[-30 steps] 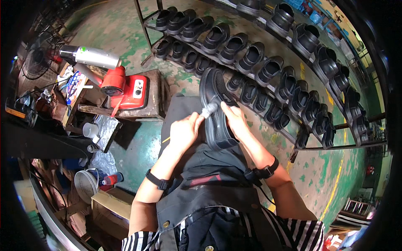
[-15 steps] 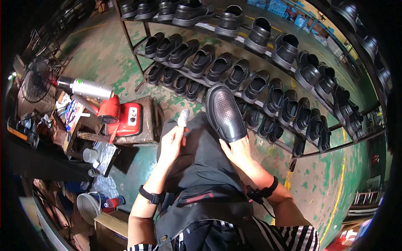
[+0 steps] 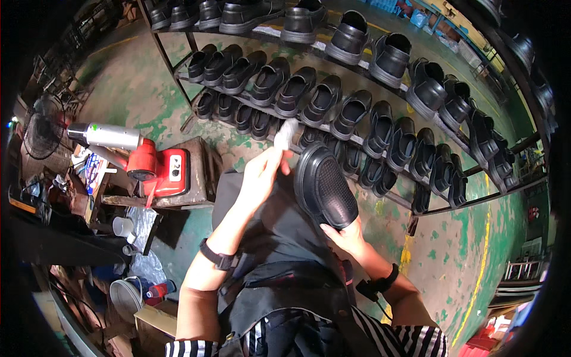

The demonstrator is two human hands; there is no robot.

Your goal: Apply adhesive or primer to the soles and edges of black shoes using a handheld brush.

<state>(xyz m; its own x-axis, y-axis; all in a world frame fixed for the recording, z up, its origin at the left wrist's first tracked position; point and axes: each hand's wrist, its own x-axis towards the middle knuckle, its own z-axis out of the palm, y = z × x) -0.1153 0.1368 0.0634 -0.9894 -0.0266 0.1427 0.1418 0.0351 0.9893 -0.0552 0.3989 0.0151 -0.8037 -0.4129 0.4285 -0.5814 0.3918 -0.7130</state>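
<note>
My right hand [image 3: 347, 237] is pushed into the opening of a black slip-on shoe [image 3: 324, 187], its fingers hidden inside. The shoe's dotted, perforated upper faces up, toe pointing away from me. To its left, my left hand [image 3: 262, 178] is closed, with a narrow strip of white cloth [image 3: 286, 134] at its fingertips. Whether the cloth is wrapped round a finger or pinched, I cannot tell. A small gap separates this hand from the shoe. Both hands are above my dark apron [image 3: 262, 238].
A metal rack [image 3: 410, 213] with several rows of black shoes [image 3: 354, 113] stands ahead and to the right. On a worn wooden stand [image 3: 205, 160] at left sits a red machine with a silver cylinder [image 3: 113, 135]. Nearby are a fan [image 3: 44, 128], white cup [image 3: 122, 226], bucket [image 3: 125, 297] and cardboard box [image 3: 157, 321].
My left hand has moved away from me and to the right with the white cloth, nearer the shoe. The shoe has come slightly nearer me and turned a little on my right hand.
</note>
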